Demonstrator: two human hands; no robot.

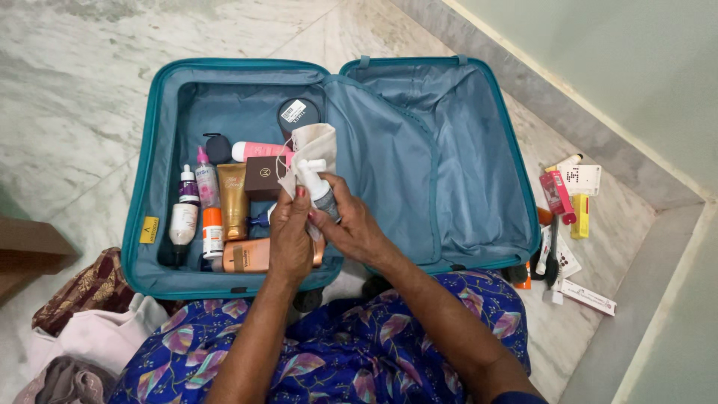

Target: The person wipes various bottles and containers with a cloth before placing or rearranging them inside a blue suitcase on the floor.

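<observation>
A person sits on the floor [67, 112] with an open teal suitcase [142, 179] in front of the knees. Both hands are up over the near edge of the case, close together. The right hand [351, 228] is closed around a small white pump bottle [318, 187]. The bottle stands almost straight up, with its white top tipped a little to the left and away from the person. Its bottom end is hidden inside the fingers. The left hand [290, 236] sits just beside it, touching, and its fingers pinch a cream cloth pouch [310, 146] that rises behind and above the bottle. So the bottle is between the two hands, with the pouch just past its top. The right hand is the one that has the bottle; the left hand has only the cloth. Down in the left half of the case lie more bottles and tubes side by side, like a gold tube [233, 198] and a pink tube [258, 151]. A round dark tin [298, 114] lies farther back. Small boxes [576, 179] lie on the floor to the right.
</observation>
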